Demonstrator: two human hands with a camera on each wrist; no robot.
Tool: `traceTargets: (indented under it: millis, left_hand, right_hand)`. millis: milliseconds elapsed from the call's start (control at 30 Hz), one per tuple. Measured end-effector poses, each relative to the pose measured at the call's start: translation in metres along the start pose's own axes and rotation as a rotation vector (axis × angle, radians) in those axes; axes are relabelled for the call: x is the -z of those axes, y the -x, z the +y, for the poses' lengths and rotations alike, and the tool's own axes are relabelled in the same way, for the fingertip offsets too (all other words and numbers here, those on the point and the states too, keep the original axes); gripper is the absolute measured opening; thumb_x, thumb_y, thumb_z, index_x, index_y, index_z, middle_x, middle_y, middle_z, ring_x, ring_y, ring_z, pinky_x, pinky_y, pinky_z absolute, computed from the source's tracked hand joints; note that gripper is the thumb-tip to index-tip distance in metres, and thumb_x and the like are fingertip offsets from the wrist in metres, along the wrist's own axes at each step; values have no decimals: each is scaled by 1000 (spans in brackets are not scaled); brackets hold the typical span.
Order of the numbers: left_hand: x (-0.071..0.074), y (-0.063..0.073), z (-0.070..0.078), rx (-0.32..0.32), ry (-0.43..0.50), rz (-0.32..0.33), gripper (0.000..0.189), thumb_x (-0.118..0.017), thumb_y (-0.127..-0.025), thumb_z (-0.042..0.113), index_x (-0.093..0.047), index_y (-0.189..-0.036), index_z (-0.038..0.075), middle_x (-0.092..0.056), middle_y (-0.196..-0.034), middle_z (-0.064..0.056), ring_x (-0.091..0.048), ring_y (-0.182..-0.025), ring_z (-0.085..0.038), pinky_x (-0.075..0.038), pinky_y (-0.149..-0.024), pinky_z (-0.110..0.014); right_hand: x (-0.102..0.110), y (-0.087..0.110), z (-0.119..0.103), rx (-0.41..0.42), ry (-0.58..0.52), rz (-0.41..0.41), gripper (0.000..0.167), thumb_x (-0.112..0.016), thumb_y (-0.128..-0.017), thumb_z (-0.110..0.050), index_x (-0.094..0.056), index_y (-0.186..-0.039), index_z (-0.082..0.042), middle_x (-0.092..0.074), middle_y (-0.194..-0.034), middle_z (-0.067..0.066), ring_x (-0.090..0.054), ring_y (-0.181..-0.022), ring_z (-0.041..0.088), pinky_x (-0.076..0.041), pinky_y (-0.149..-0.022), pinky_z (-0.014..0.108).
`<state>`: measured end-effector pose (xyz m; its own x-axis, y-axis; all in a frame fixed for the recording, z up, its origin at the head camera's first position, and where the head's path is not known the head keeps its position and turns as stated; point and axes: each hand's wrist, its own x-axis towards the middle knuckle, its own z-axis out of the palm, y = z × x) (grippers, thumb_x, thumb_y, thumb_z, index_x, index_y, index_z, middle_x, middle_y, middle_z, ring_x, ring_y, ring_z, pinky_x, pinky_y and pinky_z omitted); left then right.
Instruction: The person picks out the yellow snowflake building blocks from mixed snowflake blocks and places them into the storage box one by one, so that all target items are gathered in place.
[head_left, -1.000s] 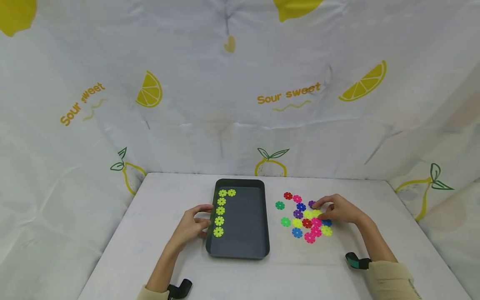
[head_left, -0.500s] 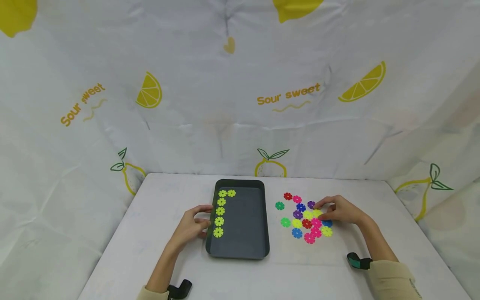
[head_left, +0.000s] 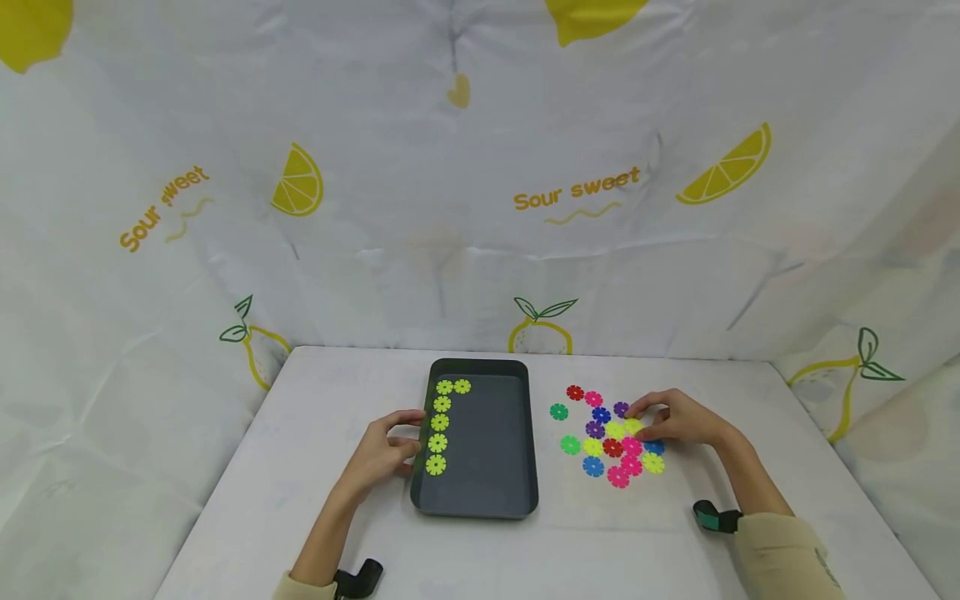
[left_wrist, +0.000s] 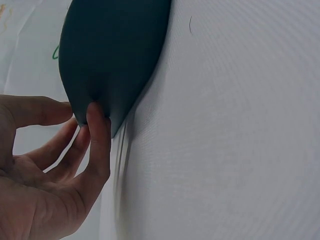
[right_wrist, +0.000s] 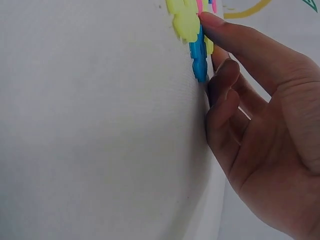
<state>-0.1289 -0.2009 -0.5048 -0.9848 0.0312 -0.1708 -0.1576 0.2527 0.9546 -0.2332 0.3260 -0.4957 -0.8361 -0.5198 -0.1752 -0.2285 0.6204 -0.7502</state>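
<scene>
My left hand (head_left: pixel 382 450) grips the left edge of the dark grey baking tray (head_left: pixel 483 492). In the left wrist view, its thumb and fingertips press against the tray wall (left_wrist: pixel 115 50). A column of yellow flower-shaped discs (head_left: pixel 438 422) lies along the tray's left side, with one more disc (head_left: pixel 462 387) beside the top one. At the pile on the right, my right hand (head_left: pixel 678 419) has its thumb and index finger around a yellow flower-shaped disc (head_left: pixel 632 426). In the right wrist view, the right thumb tip meets the edge of the pile, beside a blue disc (right_wrist: pixel 199 62).
Loose flower-shaped discs in red, pink, green, purple, blue and yellow lie on the white table (head_left: pixel 600 558), among them a green disc (head_left: pixel 558 412) and a red disc (head_left: pixel 574 392). A lemon-printed white curtain (head_left: pixel 420 183) hangs behind the table.
</scene>
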Motion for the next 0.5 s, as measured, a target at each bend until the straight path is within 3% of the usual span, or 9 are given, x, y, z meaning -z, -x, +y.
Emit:
traceTargets:
  millis: [500]
  left_hand:
    - [-1,0,1,0,-4,8,49,-69,-95,-1,-68,-143,10,-66,-144,-16,-77,-99,-22,-69,-73,-41]
  right_hand:
    - [0,-1,5,25,16,5,33,-87,-91,-15,-79,-121,-3,-74,-127,27,-63,-80,12,-56,-67,20]
